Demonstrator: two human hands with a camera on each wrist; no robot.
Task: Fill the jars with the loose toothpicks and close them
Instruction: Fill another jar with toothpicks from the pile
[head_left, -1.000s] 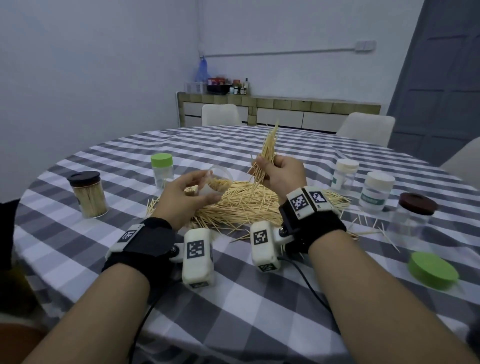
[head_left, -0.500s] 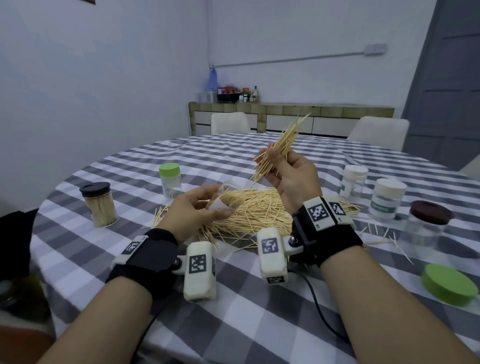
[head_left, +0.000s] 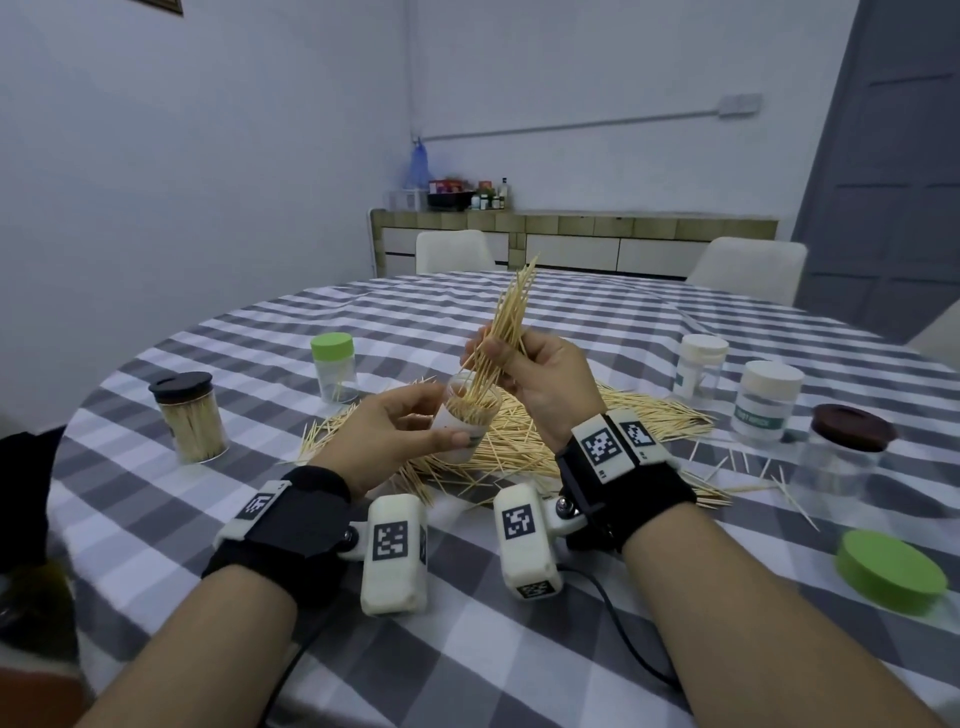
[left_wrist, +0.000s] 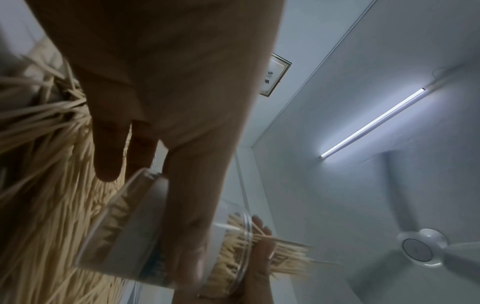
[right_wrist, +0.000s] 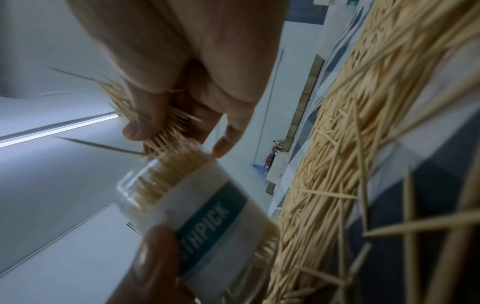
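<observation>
My left hand (head_left: 395, 436) grips an open clear jar (head_left: 467, 423) with a white and green label, tilted toward the right and partly full of toothpicks. In the right wrist view the jar (right_wrist: 207, 207) shows its label and packed toothpicks. My right hand (head_left: 535, 374) pinches a bundle of toothpicks (head_left: 511, 317), held nearly upright, with its lower ends entering the jar's mouth. The same bundle (right_wrist: 155, 123) meets the jar rim under my thumb. A large loose toothpick pile (head_left: 524, 441) lies on the checked tablecloth beneath both hands.
A dark-lidded jar full of toothpicks (head_left: 189, 415) and a green-lidded jar (head_left: 335, 366) stand at left. Two white-lidded jars (head_left: 698, 366) (head_left: 763, 402) and a brown-lidded jar (head_left: 844, 457) stand at right. A loose green lid (head_left: 891, 571) lies near right. Stray toothpicks scatter by the brown-lidded jar.
My right hand has swung the bundle from slanting right to nearly upright and lowered its ends into the jar. My left hand has raised the jar toward it.
</observation>
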